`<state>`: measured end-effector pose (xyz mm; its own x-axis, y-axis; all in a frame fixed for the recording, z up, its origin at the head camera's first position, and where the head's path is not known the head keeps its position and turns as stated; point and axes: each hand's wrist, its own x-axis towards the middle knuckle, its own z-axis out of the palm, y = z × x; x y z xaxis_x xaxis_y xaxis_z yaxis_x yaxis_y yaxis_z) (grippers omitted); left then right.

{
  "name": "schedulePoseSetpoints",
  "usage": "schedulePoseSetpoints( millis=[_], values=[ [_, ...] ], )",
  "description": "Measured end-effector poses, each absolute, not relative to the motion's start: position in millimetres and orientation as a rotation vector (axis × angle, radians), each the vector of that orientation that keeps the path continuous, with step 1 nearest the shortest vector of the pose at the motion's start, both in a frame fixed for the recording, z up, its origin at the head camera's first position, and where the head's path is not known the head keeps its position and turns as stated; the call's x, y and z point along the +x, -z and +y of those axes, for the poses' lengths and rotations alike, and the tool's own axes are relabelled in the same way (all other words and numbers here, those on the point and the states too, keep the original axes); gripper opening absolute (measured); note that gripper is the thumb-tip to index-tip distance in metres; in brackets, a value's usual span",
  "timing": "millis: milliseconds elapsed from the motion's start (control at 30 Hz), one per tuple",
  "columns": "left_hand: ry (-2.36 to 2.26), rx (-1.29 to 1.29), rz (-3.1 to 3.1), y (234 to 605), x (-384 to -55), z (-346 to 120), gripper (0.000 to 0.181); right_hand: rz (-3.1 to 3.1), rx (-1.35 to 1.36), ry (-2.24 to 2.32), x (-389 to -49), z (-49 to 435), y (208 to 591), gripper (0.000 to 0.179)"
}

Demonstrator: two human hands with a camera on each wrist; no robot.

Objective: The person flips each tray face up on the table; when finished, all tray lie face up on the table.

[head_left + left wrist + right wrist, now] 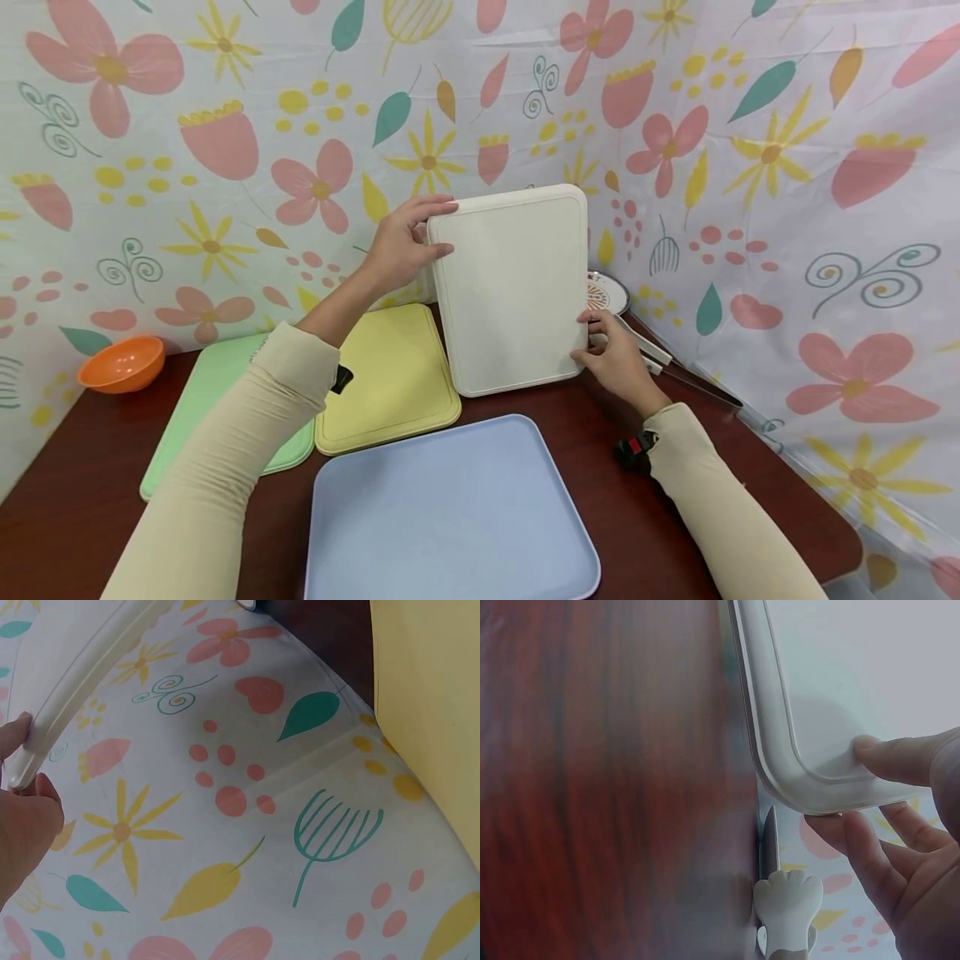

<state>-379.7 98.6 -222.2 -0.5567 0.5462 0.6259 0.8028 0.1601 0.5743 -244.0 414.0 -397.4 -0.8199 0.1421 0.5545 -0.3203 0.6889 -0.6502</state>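
Note:
A white cutting board (517, 292) with a grooved border stands upright, tilted slightly, at the back of the table. My left hand (405, 242) pinches its upper left corner, thumb in front and fingers over the top edge. Lower down on the right edge, my right hand (611, 354) grips the board, and the right wrist view has the thumb (889, 759) flat on its face with fingers behind. Below it lies a light blue tray (450, 508). A yellow cutting board (390, 375) is just left of the white one.
A green cutting board (198, 408) lies partly behind my left sleeve, and an orange bowl (123, 367) sits at the back left. Behind my right hand are a patterned round plate (609, 292) and a knife (705, 385). Floral fabric (322, 100) hangs along the table's back and right.

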Motion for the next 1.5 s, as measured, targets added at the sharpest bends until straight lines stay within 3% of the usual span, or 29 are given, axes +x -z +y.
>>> schedulePoseSetpoints(
  millis=[333, 700, 867, 1500],
  values=[
    [1.26, -1.317, -2.164, 216.3, -376.6, 95.5, 0.057, -2.311, 0.076, -1.073, -243.9, 413.0, 395.1, 0.058],
    [1.22, -1.342, -2.164, 217.8, -376.1, 94.9, 0.056, -2.259, 0.19, -1.151, -235.7, 407.9, 387.9, 0.075],
    [1.162, -1.377, -2.146, 218.1, -374.7, 96.4, 0.053, -2.225, 0.286, -1.127, -220.6, 392.4, 369.5, 0.068],
    [1.098, -1.417, -2.116, 215.8, -359.2, 98.4, 0.051, -2.114, 0.304, -1.349, -217.2, 400.2, 363.7, 0.054]
  ],
)
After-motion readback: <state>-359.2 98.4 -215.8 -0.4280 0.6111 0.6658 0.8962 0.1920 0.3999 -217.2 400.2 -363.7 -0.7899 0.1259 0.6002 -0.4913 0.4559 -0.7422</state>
